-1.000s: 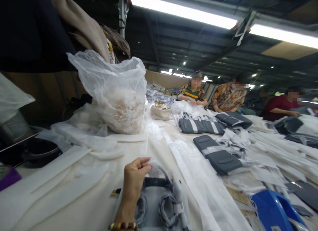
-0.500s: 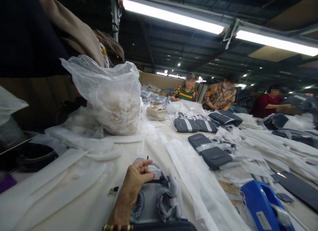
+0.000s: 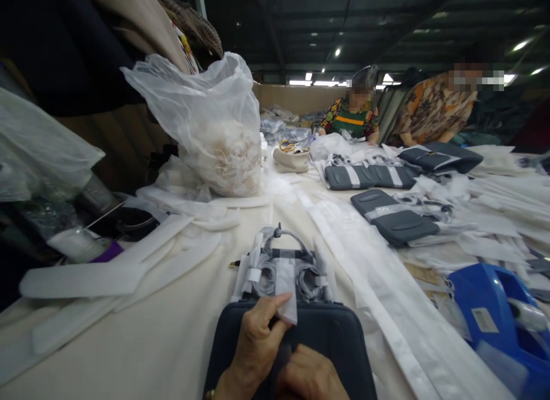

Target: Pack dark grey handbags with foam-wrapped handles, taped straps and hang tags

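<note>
A dark navy bag (image 3: 344, 337) lies flat in front of me at the table's near edge. At its far end are a carry-handle loop (image 3: 296, 238) and two coiled straps in clear wrapping, one of them the right coil (image 3: 310, 281). A white translucent strip (image 3: 285, 279) runs down between the coils. My left hand (image 3: 258, 340) pinches the strip's near end between thumb and forefinger, over the bag. Close beside it, my right hand (image 3: 311, 377) is closed low over the bag; its fingertips are hidden, so what it holds cannot be seen.
A clear plastic sack (image 3: 215, 136) of scraps stands at the back left, with white foam strips (image 3: 86, 279) before it. On the right are a blue tape dispenser (image 3: 485, 308) and a strapped dark bag (image 3: 391, 216). Two people (image 3: 350, 116) work across the table.
My left hand has come down from the handle to the strip's near end. My right hand has entered view. The camera has tilted down, and more of the bag shows.
</note>
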The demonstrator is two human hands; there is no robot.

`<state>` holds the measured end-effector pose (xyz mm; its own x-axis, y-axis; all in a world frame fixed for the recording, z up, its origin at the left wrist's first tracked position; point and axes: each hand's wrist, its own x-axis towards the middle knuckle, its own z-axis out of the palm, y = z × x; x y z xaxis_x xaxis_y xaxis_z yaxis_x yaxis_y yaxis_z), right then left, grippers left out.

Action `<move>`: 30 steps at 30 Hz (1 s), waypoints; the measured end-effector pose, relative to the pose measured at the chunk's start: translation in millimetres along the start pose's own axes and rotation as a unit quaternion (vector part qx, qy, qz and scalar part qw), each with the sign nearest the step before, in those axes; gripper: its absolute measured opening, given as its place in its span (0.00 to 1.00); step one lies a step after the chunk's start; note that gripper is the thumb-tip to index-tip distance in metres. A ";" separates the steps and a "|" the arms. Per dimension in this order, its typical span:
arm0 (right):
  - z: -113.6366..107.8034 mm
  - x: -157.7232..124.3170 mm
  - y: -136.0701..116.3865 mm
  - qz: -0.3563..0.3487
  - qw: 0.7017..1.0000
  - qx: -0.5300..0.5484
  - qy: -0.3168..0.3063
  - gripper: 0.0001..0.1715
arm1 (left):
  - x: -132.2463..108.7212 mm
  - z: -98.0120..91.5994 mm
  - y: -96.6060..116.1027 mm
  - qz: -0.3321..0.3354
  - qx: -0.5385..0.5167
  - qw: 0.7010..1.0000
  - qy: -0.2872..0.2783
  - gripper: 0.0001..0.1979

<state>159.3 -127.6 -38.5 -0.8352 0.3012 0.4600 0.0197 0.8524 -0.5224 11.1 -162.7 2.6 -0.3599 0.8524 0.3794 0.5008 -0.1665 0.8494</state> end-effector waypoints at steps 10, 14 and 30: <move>-18.1 0.7 -16.8 -0.003 0.999 0.019 0.037 0.12 | -35.3 -14.5 -5.2 0.162 0.128 0.978 -0.032 0.35; -16.9 -7.2 -18.4 -0.002 0.996 0.035 0.082 0.10 | -41.6 -17.4 -5.0 0.090 0.107 0.987 -0.075 0.41; 3.2 -47.0 -50.1 0.224 0.930 0.219 0.190 0.35 | -40.4 -23.5 -7.9 0.145 0.003 0.978 -0.150 0.34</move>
<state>195.8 -185.9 -36.2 -0.5404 0.7850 0.3029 0.0239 0.3742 -0.9271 3.2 -207.4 -10.8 0.0445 0.8773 0.4780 0.5526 -0.4202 0.7198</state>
